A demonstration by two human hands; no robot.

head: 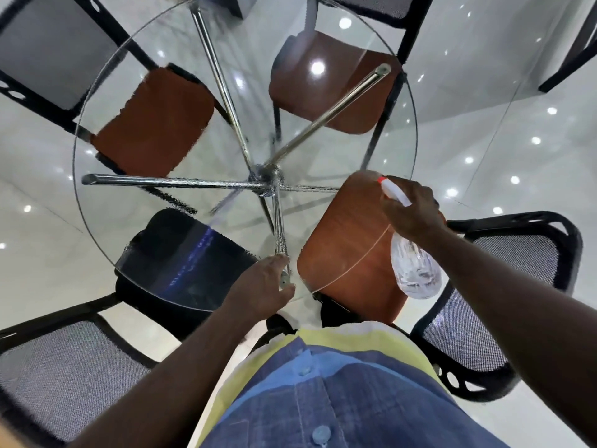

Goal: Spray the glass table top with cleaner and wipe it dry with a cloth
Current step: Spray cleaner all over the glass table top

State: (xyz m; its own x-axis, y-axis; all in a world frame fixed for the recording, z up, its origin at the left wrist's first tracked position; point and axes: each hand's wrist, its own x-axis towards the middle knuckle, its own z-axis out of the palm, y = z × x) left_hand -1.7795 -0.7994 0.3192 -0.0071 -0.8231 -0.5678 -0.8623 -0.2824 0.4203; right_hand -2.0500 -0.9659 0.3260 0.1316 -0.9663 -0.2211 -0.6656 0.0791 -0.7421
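right hand (412, 206) grips spray bottle (413, 266) over glass table top (181, 101); left hand (261, 289) rests at its near edge.

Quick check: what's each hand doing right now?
Left hand: open, resting on the near edge of the glass table.
Right hand: gripping the spray bottle.

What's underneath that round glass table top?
Chrome legs joined at a hub, three brown chair seats, one black seat. The right hand and spray bottle cover part of the nearest brown seat.
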